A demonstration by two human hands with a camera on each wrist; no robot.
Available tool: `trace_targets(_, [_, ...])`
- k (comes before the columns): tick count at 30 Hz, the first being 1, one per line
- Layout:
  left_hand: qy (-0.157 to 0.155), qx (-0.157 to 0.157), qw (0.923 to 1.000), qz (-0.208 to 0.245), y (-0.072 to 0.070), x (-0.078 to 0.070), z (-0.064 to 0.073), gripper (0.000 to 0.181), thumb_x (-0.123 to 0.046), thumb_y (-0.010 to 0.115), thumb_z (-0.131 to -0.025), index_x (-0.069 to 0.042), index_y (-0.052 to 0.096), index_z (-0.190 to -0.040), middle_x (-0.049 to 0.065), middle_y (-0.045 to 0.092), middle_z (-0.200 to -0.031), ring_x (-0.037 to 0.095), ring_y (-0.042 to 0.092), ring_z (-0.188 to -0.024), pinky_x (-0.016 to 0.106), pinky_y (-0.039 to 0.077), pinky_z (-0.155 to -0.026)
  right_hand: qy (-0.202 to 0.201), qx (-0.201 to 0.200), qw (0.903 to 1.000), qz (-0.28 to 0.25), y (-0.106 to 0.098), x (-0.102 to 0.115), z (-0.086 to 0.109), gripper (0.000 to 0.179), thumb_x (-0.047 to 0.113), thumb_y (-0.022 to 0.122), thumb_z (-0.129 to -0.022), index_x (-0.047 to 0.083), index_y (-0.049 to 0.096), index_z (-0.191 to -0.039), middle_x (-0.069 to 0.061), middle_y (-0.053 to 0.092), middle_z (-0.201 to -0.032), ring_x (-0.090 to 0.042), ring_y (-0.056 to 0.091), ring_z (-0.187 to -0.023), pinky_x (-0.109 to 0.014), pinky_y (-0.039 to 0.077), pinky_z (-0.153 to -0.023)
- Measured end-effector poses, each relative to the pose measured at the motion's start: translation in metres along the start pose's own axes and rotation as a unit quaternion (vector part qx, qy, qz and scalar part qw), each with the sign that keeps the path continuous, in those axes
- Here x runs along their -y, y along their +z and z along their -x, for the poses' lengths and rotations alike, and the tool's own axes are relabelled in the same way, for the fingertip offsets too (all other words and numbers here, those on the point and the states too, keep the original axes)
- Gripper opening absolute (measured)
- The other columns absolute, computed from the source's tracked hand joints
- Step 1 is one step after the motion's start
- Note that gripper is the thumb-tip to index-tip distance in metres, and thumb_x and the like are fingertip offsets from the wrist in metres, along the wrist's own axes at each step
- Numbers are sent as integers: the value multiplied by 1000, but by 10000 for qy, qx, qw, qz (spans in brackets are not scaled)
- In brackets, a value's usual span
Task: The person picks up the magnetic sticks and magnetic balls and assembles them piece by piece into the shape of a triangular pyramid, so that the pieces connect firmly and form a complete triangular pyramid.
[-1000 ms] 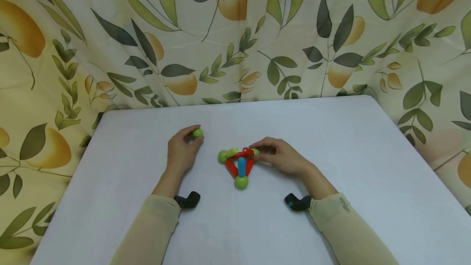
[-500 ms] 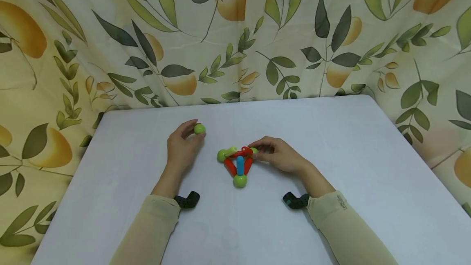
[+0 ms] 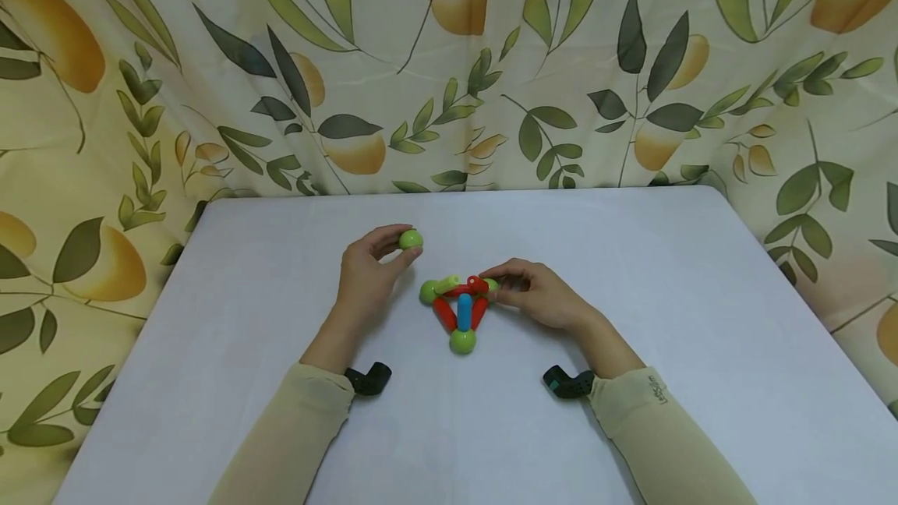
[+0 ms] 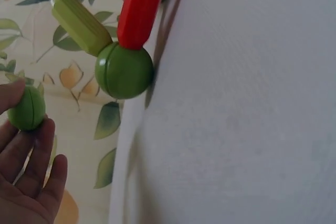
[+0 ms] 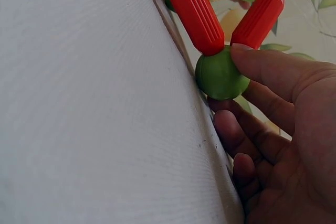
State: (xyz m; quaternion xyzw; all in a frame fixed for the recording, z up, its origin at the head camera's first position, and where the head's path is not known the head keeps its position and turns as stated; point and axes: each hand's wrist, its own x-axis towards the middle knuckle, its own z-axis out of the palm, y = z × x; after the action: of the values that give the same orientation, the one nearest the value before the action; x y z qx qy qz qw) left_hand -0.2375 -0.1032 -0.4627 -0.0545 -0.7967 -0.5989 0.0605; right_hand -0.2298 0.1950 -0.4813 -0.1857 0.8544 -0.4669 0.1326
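Note:
My left hand pinches a loose green ball between thumb and fingers, above the table and behind the left side of a toy rod-and-ball frame. That frame is a triangle of red rods joined by green balls, resting on the table. From its front ball rises a blue rod. A yellow-green rod slants up from the left corner ball. Another red rod stands tilted in the right corner ball, which my right hand grips with thumb and fingers.
A white-covered table lies under both hands. Behind it hangs a leaf-and-fruit patterned curtain. Dark wrist devices sit at both sleeve cuffs.
The left hand has moved right and slightly farther back with the loose ball, nearer the frame. My right hand keeps its grip on the corner ball; the frame stays in place.

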Motion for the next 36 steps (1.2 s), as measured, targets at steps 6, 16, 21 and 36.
trace_targets(6, [354,634,9973,87,3,-9,3,34,-28,82,-91,-25,74,-123,-5,75,-120,18,68,-117,52,48,-112,58,-4,10000,0,0,-1,0,30,24,73,-97,23,73,-127,-3,67,-109,-25,56,-98,-28,48,-79])
trace_targets(16, [369,1799,9829,141,11,-22,14,31,-31,82,-91,-30,75,-121,-10,74,-121,20,62,-127,60,44,-112,121,36,9999,35,0,-2,0,30,25,73,-98,24,72,-127,-3,68,-109,-25,56,-99,-31,49,-82])
trace_targets(21, [419,2050,9778,92,13,-24,16,30,-31,81,-92,-31,75,-121,-11,73,-123,19,59,-132,61,42,-115,104,-9,9999,36,0,-2,0,29,26,73,-97,26,72,-126,-2,68,-109,-25,57,-99,-31,49,-82])
trace_targets(36, [285,2283,9729,-214,21,-26,19,30,-33,83,-90,-35,75,-119,-17,72,-121,10,59,-129,51,42,-117,27,51,10000,-71,-2,-2,0,29,25,72,-98,25,72,-127,-3,68,-112,-25,57,-101,-32,48,-84])
